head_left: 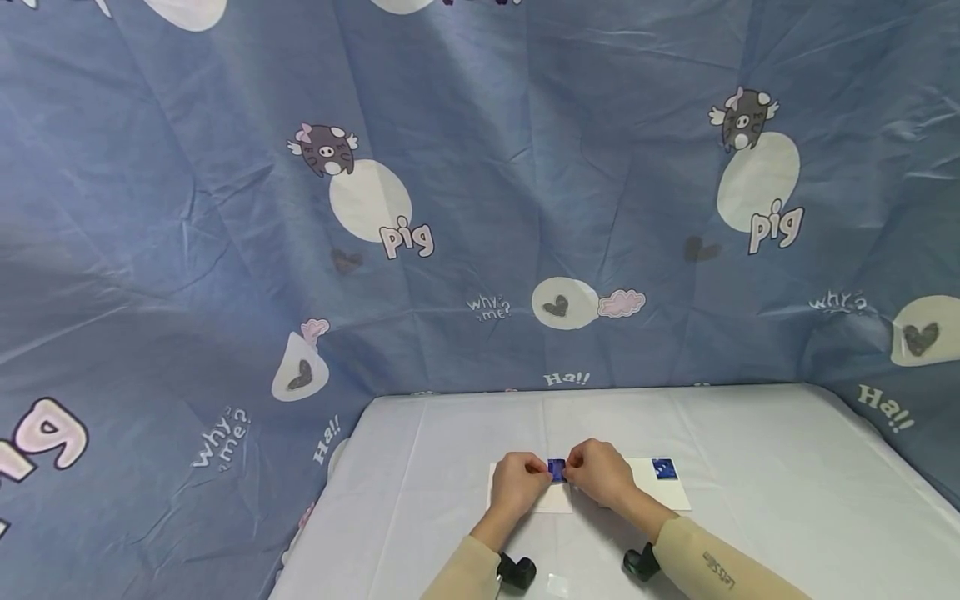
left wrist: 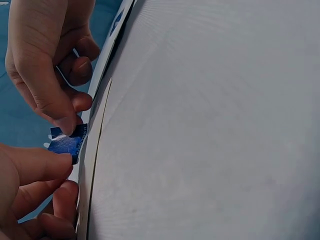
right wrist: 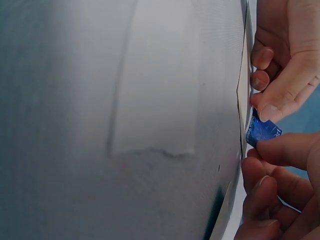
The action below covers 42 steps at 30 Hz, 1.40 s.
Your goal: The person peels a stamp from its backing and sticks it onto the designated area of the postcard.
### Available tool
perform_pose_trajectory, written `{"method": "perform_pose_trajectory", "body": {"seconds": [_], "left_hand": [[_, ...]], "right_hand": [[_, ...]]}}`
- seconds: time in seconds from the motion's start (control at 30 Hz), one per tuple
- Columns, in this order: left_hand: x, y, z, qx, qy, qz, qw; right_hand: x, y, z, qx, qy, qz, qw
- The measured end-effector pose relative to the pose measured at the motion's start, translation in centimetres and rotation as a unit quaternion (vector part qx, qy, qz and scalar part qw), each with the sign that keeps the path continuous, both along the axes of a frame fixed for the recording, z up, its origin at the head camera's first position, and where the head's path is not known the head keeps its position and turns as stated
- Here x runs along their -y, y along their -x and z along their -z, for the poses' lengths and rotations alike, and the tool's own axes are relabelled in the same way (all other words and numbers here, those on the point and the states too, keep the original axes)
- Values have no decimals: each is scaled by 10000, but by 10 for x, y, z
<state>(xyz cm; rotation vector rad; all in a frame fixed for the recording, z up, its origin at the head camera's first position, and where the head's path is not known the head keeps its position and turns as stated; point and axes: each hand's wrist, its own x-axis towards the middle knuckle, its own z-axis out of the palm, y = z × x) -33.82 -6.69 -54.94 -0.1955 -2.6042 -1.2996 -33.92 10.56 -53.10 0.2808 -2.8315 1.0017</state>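
Observation:
A small blue stamp (head_left: 557,471) is held between both hands above a white envelope (head_left: 551,502). My left hand (head_left: 517,482) pinches its left edge between thumb and fingers. On the opposite edge, my right hand (head_left: 600,471) pinches it the same way. In the left wrist view the stamp (left wrist: 67,142) shows a toothed edge, tilted close over the envelope's top face. The right wrist view has both thumbs on the glossy blue face of the stamp (right wrist: 262,131). To the right lies a second white envelope (head_left: 641,472), bearing a similar blue stamp (head_left: 664,468) at its upper right corner.
A white cloth covers the table (head_left: 450,425). Near its front edge lies a small pale translucent piece (head_left: 557,585); up close it appears as a strip (right wrist: 155,100) with a ragged end. A blue printed curtain (head_left: 480,167) hangs behind the table.

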Motion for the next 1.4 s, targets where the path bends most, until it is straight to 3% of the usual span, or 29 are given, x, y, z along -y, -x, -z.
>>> {"method": "perform_pose_trajectory", "body": {"seconds": [0.93, 1.4], "left_hand": [[-4, -1, -10, 194, 449, -151, 9987], [-5, 2, -7, 286, 502, -167, 9982]], "right_hand": [[-1, 6, 2, 61, -293, 64, 9995], [-1, 7, 2, 168, -323, 93, 9993]]}}
